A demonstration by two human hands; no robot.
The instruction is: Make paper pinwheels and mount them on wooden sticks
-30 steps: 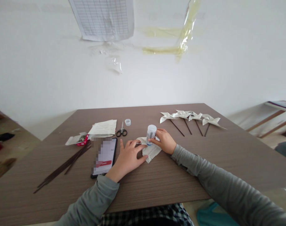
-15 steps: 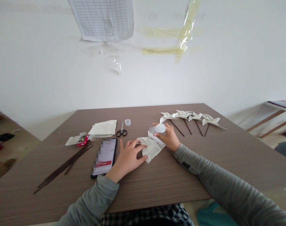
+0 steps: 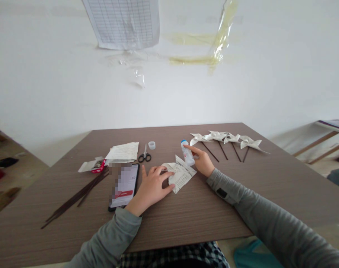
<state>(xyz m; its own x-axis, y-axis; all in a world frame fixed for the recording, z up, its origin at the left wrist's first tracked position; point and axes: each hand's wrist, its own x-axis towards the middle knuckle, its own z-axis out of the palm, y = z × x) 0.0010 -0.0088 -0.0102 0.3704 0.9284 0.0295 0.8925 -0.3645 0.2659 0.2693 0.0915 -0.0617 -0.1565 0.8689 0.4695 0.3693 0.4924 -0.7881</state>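
Note:
Near the middle of the table, my left hand (image 3: 153,188) lies with its fingers spread, fingertips on a folded piece of printed paper (image 3: 182,176). My right hand (image 3: 203,160) has its fingers round a small white bottle (image 3: 187,153) with a blue tip, which stands nearly upright, tilted to the left, beside the paper's upper right edge. Black-handled scissors (image 3: 144,155) and a clear cap (image 3: 152,145) lie behind my left hand. At the back right are several paper pinwheels (image 3: 232,138) on dark sticks.
A phone (image 3: 124,188) lies left of my left hand on the brown table (image 3: 169,232). Farther left are stacked paper sheets (image 3: 122,152), an open red box (image 3: 98,166) and a bundle of dark sticks (image 3: 74,197). A wall stands behind.
My right hand has turned the bottle from lying over the paper to nearly upright, its blue tip now showing at the top. My left hand has stayed on the paper.

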